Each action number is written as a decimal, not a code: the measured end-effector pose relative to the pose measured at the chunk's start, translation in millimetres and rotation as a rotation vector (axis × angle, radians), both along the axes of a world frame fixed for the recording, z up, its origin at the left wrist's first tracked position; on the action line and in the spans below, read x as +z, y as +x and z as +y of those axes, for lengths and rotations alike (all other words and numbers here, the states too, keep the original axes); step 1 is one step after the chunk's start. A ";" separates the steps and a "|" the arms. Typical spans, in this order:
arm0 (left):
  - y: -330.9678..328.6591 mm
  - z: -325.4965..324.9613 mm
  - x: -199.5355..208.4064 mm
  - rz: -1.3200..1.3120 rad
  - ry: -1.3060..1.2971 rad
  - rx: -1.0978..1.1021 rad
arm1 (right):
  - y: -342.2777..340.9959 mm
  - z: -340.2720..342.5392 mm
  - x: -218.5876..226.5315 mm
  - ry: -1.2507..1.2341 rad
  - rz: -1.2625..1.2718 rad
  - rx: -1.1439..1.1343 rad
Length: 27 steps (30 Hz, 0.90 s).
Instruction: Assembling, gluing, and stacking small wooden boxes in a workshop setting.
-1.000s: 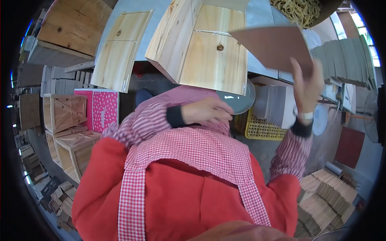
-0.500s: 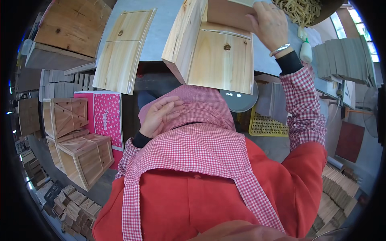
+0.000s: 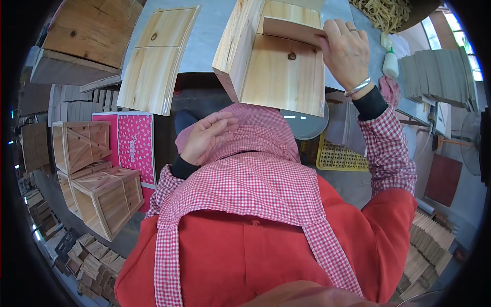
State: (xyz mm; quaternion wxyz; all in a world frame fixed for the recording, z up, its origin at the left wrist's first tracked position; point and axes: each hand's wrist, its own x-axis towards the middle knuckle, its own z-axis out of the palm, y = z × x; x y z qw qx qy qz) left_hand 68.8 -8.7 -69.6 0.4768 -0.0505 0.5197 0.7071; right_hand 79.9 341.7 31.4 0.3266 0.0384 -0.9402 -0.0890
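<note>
My right hand point(image 3: 347, 53) is closed on the right end of a thin brown panel point(image 3: 292, 30), with the thumb on the near side and the fingers curled over the far side. The panel stands on edge across a pale wooden board point(image 3: 281, 84), at the seam beyond its dark knot; I cannot tell whether its lower edge is seated there. Its left end is just beside a thick upright side board point(image 3: 239, 48). My left hand point(image 3: 204, 139) lies at my checked apron point(image 3: 245, 179), fingers loosely spread and half curled, with nothing visible in it.

The boards rest on a pale table point(image 3: 200, 48) and overhang its near edge. A second wooden board point(image 3: 153, 69) lies to the left, apart from them. Near my right wrist are a white bottle point(image 3: 390, 66) and a pink cloth point(image 3: 389, 92), with stacked grey boards point(image 3: 437, 79) further right. Wooden crates point(image 3: 105, 197) stand on the floor at far left.
</note>
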 end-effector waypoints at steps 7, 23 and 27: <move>-11.5 -2.4 10.0 0.170 -0.050 0.077 | -12.3 11.6 3.1 -0.004 -0.025 0.023; -43.6 55.4 7.9 1.151 -0.230 -0.083 | -54.6 41.2 12.6 -0.146 -0.195 0.014; -44.1 60.4 9.0 1.212 -0.286 -0.065 | -56.2 31.2 16.1 -0.175 -0.193 -0.001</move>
